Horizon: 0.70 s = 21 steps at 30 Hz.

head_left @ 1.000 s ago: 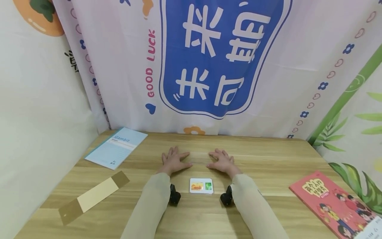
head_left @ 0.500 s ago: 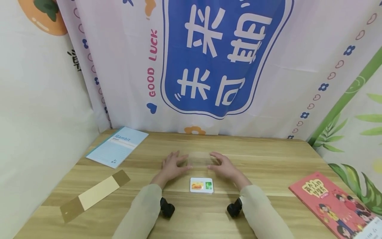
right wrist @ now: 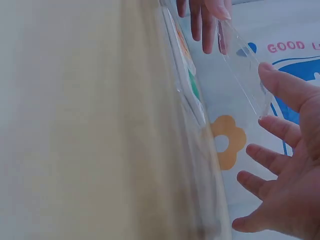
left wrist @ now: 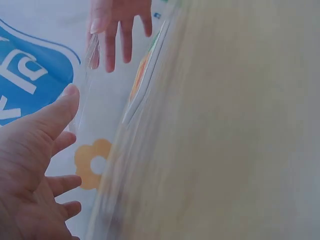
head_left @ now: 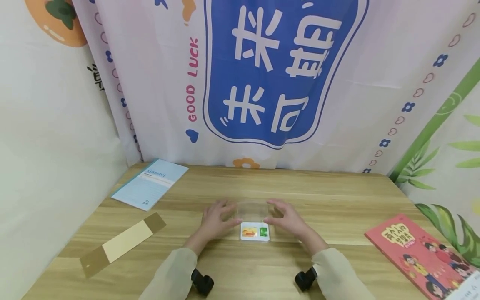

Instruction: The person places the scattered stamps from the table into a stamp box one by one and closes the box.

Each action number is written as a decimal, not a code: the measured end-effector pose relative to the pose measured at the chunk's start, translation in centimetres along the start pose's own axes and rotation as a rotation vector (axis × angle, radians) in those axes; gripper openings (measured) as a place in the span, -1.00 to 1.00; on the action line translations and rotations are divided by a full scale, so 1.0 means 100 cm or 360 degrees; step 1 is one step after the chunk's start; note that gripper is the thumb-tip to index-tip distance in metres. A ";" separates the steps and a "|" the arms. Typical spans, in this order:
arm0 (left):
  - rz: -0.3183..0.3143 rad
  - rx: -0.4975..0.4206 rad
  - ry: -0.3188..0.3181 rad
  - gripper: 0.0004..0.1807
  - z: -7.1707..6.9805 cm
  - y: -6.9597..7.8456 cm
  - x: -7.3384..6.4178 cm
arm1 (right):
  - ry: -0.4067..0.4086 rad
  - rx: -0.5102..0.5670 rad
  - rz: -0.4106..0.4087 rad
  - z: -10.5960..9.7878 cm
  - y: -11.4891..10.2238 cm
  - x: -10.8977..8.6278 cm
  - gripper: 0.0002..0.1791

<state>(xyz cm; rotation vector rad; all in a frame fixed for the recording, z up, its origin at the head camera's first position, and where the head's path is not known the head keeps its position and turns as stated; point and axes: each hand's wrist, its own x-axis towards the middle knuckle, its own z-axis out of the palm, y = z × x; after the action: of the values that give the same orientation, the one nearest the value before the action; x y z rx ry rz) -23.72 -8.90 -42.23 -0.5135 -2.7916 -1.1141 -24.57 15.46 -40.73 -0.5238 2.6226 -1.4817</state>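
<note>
A clear, flat plastic piece, like a lid or a shallow cover, is held above the table between both hands. My left hand pinches its left end between thumb and index finger, the other fingers spread. At its right end, my right hand grips it the same way, as the right wrist view shows. Just below it on the table lies a small white tray-like case with an orange picture and a green one in it. Neither hand touches that case. The clear piece is hard to make out in the head view.
A blue notebook lies at the back left of the wooden table. In front of it is a brown and cream cardboard strip. A red book lies at the right. A printed curtain hangs behind.
Both hands have risen off the tabletop with the clear piece and drawn back nearer to the body, towards the white case. The case has stayed in place.
</note>
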 end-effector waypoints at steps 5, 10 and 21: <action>0.0051 0.0011 0.0038 -0.35 0.003 0.004 -0.013 | 0.0005 0.0037 0.0013 0.004 0.002 -0.011 -0.28; 0.0045 -0.0023 0.0032 -0.37 0.009 0.004 -0.022 | 0.0006 0.0084 -0.0029 0.009 0.006 -0.021 -0.31; 0.0074 0.0048 0.0062 -0.35 0.018 0.003 -0.029 | 0.0022 -0.0097 -0.0134 0.013 0.020 -0.027 -0.35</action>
<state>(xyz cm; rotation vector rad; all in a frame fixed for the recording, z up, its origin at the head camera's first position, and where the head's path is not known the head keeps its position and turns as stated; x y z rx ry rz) -20.84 -8.31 -43.95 -0.5447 -2.7441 -1.0591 -22.21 16.31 -43.37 -0.6398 2.6952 -1.4370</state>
